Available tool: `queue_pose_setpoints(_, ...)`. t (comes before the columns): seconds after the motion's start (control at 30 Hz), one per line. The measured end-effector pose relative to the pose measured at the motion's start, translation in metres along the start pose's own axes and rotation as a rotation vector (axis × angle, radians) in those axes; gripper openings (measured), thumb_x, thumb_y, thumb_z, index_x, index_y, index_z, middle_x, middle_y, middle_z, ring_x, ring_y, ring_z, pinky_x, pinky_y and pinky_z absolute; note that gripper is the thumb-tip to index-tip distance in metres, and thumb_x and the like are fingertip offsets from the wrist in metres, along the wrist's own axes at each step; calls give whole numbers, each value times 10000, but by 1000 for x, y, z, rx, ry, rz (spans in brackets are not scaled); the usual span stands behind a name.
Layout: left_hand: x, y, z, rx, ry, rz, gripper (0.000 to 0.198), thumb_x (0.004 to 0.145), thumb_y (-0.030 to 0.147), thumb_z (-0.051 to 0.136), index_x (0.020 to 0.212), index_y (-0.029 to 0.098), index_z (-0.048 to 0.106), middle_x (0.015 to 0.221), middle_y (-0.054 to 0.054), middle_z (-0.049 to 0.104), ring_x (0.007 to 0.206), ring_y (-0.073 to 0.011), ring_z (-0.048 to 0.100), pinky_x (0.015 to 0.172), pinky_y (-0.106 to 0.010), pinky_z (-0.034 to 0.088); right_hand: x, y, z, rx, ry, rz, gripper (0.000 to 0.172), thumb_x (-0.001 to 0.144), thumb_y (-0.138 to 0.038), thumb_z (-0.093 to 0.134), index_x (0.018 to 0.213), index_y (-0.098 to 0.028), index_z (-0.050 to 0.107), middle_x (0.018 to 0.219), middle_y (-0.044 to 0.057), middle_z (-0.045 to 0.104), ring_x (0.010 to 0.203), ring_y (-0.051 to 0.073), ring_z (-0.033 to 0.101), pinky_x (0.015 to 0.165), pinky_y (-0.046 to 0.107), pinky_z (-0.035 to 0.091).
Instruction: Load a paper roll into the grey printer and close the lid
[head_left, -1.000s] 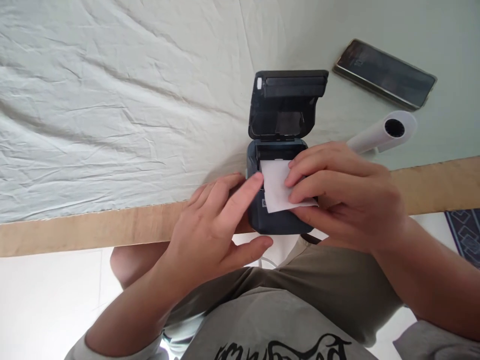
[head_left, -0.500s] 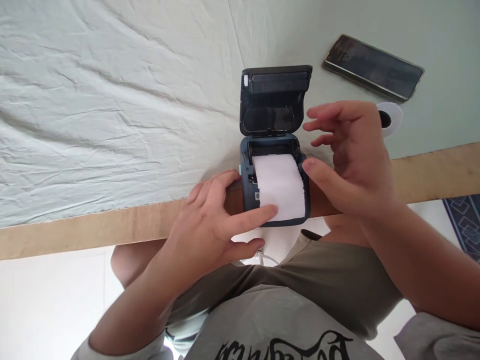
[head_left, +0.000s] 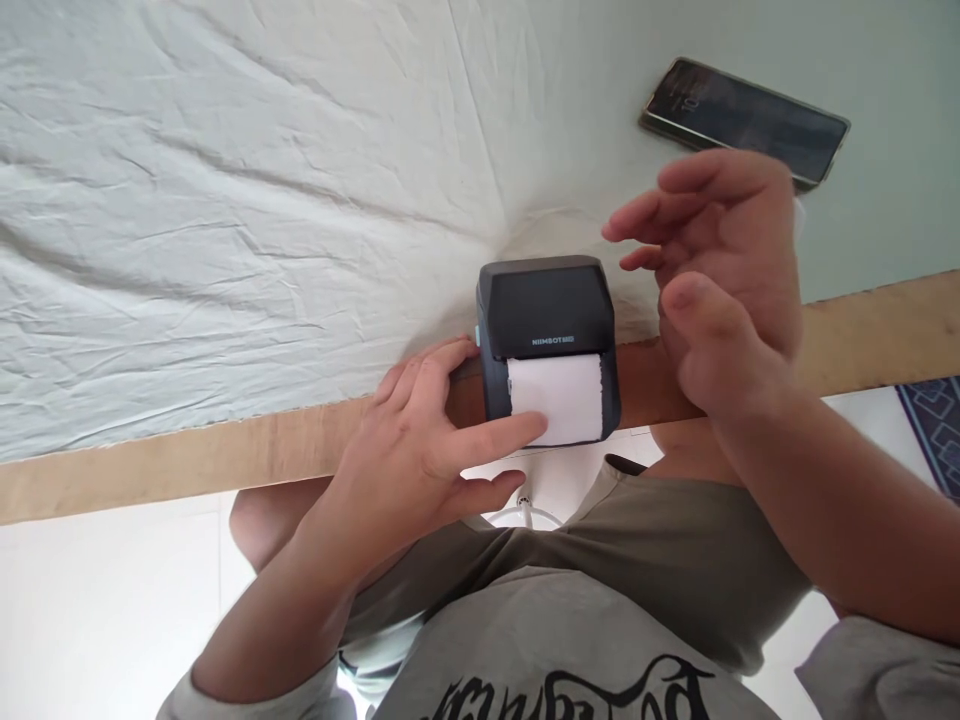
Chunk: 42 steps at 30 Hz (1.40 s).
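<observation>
A small dark label printer (head_left: 545,312) stands at the table's near edge with its lid down. A strip of white paper (head_left: 559,395) comes out of its front. My left hand (head_left: 420,445) rests against the printer's left side, and its forefinger presses the lower left corner of the paper. To the right of the printer and just above it hovers my right hand (head_left: 720,270), fingers spread and holding nothing.
A dark phone (head_left: 742,118) lies flat at the far right of the table. A creased pale cloth (head_left: 225,200) covers the tabletop, and a bare wooden strip (head_left: 150,470) runs along the near edge. A white cable (head_left: 525,510) hangs below the printer. My lap is underneath.
The printer's lid, open before, is now shut over the paper. My right hand let go of the paper and rose to the right. The paper roll at the right is now hidden behind it.
</observation>
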<state>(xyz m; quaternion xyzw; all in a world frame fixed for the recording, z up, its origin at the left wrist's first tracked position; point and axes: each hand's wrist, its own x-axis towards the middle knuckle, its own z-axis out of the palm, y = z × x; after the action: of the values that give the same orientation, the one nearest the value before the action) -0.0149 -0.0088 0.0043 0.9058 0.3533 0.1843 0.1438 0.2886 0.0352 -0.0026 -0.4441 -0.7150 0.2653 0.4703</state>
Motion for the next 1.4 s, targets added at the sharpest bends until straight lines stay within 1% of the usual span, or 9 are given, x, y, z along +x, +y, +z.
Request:
queue_pose_setpoints(0.17,-2,0,4,14,39,-2,492,1042,331,890,1478,445,695,1668,-145,566,1529,-427,676,1169,-623,631,-1,-1,3,-28,-122,56,362,1147,-574,654,1420,-338,678,1402,35,781,1216,189,787,980,390,694)
queue_pose_setpoints(0.27,-1,1,6,21,75,-5,605,1067,341,832,1587,440,537,1636,-170,599,1485,-410,710,1140,-610,641,2,-2,1,-58,-185,85,382,1094,-502,740,1426,-316,710,1381,40,795,1185,199,791,985,401,706)
queue_pose_setpoints(0.4,1,1,7,73,84,-7,768,1074,349,761,1717,312,341,1559,-240,667,1379,-421,763,1080,-583,657,9,-1,-7,-31,-253,163,440,1043,-518,794,1435,-333,718,1412,45,787,1188,217,782,1003,416,728)
queue_pose_setpoints(0.57,4,3,8,107,74,-34,944,989,384,842,1767,212,335,1529,-246,711,1348,-450,774,1081,-572,656,18,-1,-10,107,-373,309,517,980,-585,845,1431,-362,723,1345,39,785,1102,209,772,963,397,740)
queue_pose_setpoints(1.07,11,8,6,182,74,-53,661,1063,303,711,1671,226,461,1450,-187,749,1255,-384,808,1021,-520,673,30,-1,-12,93,-493,301,511,994,-535,815,1452,-345,691,1319,39,785,1050,196,767,906,395,732)
queue_pose_setpoints(1.2,9,8,7,188,83,-56,650,1081,264,697,1685,216,462,1475,-195,747,1289,-405,803,1034,-523,665,-3,-14,-13,-143,-202,107,463,1095,-500,722,1510,-298,685,1424,66,777,1233,214,786,1021,414,705)
queue_pose_setpoints(1.3,9,7,8,184,86,-53,620,1109,274,679,1688,203,468,1488,-206,743,1299,-413,800,1043,-526,656,-53,-33,-33,-250,-30,-5,257,1076,-335,765,1327,-301,724,1314,32,791,1288,208,763,1036,383,659)
queue_pose_setpoints(1.37,9,7,8,180,90,-46,603,1124,280,669,1688,203,470,1478,-200,745,1283,-405,804,1034,-517,651,-90,-42,-53,-418,-78,-13,96,1100,-272,695,1194,-296,696,1078,5,784,1007,185,768,815,354,623)
queue_pose_setpoints(1.4,9,8,9,179,92,-44,597,1129,282,665,1687,204,470,1469,-195,746,1278,-402,805,1029,-513,650,-107,-44,-64,-604,-242,-46,83,1139,-331,634,1209,-317,675,1063,-10,790,1025,203,783,837,381,640)
